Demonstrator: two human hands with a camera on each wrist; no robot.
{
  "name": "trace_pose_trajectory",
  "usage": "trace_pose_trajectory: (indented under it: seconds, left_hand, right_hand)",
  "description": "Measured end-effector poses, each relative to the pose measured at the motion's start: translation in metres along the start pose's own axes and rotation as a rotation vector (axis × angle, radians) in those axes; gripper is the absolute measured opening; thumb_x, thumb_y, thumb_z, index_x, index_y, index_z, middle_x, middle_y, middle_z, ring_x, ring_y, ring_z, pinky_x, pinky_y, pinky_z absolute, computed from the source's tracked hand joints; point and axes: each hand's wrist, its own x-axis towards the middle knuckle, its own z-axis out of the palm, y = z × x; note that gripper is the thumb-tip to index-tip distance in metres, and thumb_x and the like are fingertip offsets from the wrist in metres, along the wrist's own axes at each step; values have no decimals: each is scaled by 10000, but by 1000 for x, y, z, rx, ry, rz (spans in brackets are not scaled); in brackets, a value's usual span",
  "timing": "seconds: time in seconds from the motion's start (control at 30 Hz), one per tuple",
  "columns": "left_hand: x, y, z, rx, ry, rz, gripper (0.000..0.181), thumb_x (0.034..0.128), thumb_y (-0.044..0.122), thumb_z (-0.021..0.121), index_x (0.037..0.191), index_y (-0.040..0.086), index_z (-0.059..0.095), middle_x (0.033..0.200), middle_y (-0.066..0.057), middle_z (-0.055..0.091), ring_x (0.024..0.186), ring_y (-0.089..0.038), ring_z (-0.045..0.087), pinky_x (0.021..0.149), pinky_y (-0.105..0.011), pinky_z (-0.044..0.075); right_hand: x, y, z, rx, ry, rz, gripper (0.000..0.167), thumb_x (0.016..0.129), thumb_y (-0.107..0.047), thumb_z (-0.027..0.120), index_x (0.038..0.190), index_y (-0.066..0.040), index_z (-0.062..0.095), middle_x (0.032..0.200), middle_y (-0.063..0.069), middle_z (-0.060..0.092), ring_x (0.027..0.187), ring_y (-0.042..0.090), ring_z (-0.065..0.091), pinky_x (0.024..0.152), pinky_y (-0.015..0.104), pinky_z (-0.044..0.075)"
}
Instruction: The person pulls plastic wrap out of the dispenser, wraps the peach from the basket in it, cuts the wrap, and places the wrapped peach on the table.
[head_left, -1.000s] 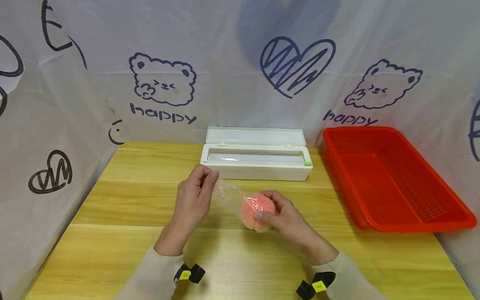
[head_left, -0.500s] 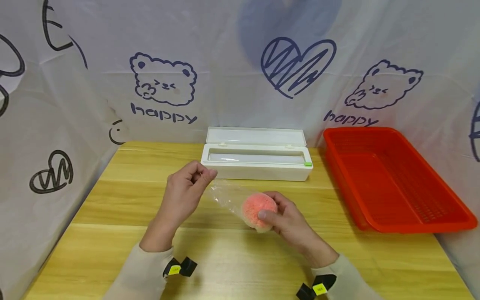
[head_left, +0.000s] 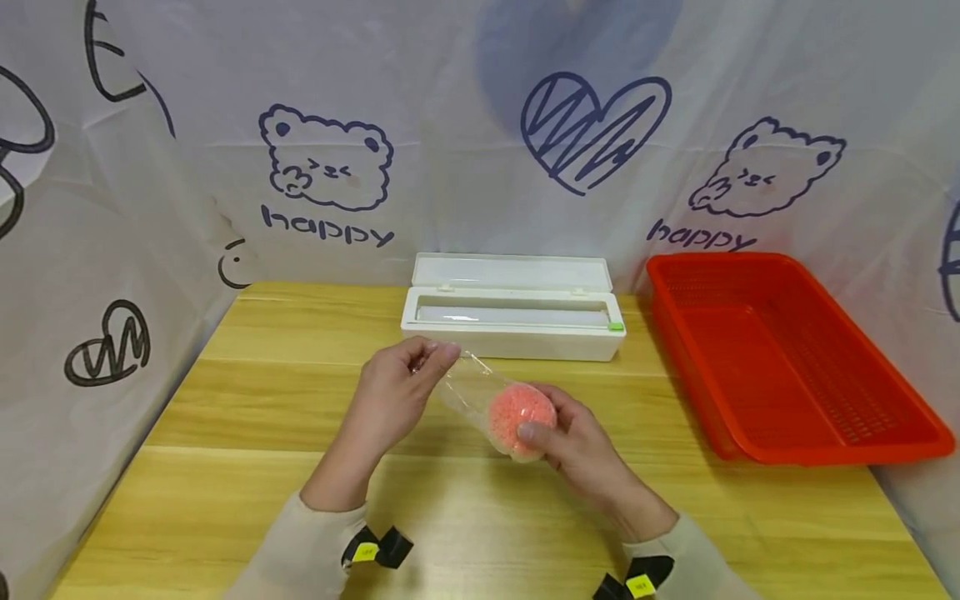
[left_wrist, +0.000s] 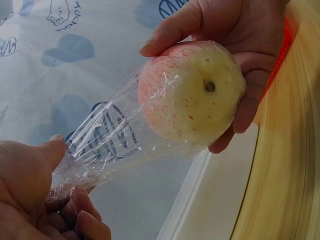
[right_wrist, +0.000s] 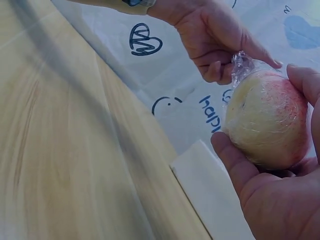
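In the head view my right hand (head_left: 585, 446) holds a pink and pale yellow peach (head_left: 513, 408), its thumb on the near face. Clear plastic wrap (left_wrist: 112, 132) covers the peach and stretches out as a gathered tail in the left wrist view. My left hand (head_left: 390, 400) pinches the bunched end of that tail, up and to the left of the fruit. A small dark hole shows in the yellow side of the peach in the left wrist view. Both hands are above the table, in front of the white box.
A white wrap dispenser box (head_left: 513, 343) with its lid raised stands at the back of the wooden table (head_left: 247, 467); a roll lies inside. The red plastic basket (head_left: 810, 457) is at the right. White cloth with drawings hangs behind and at the sides.
My left hand moved left and outward, then came back right, still pinching the wrap's end. The peach turned a little in my right hand, which stayed nearly in place.
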Motion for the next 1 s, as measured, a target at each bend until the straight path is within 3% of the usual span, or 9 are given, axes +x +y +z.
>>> trace_pose_trajectory:
  seconds: [0.1, 0.2, 0.3, 0.5, 0.57, 0.67, 0.83, 1.0]
  left_hand:
    - [1, -1, 1, -10, 1, 48, 350, 1073, 436, 607, 892, 139, 643, 742, -10, 455, 698, -192, 446, 611, -304, 361]
    - [2, -1, 3, 10, 17, 97, 311, 1096, 388, 576, 900, 151, 624, 740, -13, 451, 688, -195, 446, 619, -321, 377]
    - [4, -1, 6, 70, 56, 158, 284, 1111, 353, 550, 909, 159, 595, 724, -10, 442, 663, -188, 442, 616, -329, 381]
    - [11, 3, 9, 212, 158, 350, 258, 1112, 260, 558, 893, 124, 559, 678, -3, 450, 615, -175, 447, 582, -323, 390]
    - [14, 5, 8, 209, 156, 362, 245, 1108, 256, 567, 904, 120, 571, 669, -2, 451, 611, -172, 446, 581, -325, 395]
    - [18, 6, 6, 161, 110, 319, 230, 1103, 274, 573, 931, 123, 598, 685, 0, 460, 630, -173, 454, 597, -333, 404]
    - [22, 3, 7, 32, -9, 175, 255, 1110, 314, 556, 928, 139, 594, 743, -15, 477, 677, -186, 456, 603, -322, 407]
    - [26, -7, 18, -151, -112, 61, 277, 1114, 299, 549, 924, 103, 595, 755, -19, 514, 647, -144, 484, 545, -260, 426]
  right_hand:
    - [-1, 2, -1, -12, 5, 2, 608, 1019, -140, 703, 1535, -9, 409, 1429, 165, 530, 1136, 219, 601, 961, 269, 583]
    - [-2, 3, 0, -14, 8, 5, 603, 1014, -135, 710, 1531, -35, 416, 1432, 153, 523, 1155, 222, 590, 963, 259, 574]
    - [-3, 5, 0, -35, 8, 3, 600, 1007, -144, 724, 1525, -49, 435, 1442, 152, 526, 1177, 221, 582, 974, 252, 560]
    - [-2, 7, 3, -95, 8, -53, 576, 989, -157, 747, 1491, -12, 504, 1407, 154, 575, 1179, 199, 602, 990, 253, 547]
    - [-3, 6, 4, -90, -2, -79, 582, 981, -148, 753, 1489, -7, 507, 1399, 142, 582, 1180, 200, 607, 992, 259, 551]
    - [-5, 3, 6, -62, -38, -120, 627, 968, -138, 768, 1510, -4, 484, 1428, 139, 572, 1210, 208, 607, 1014, 270, 551]
    - [-10, 0, 12, 50, -93, -202, 705, 934, -138, 815, 1516, 32, 457, 1421, 79, 589, 1227, 161, 614, 1033, 274, 547]
    - [-11, 3, 14, 174, -154, -258, 628, 959, -117, 778, 1484, 19, 462, 1389, 62, 588, 1212, 153, 611, 1028, 280, 552]
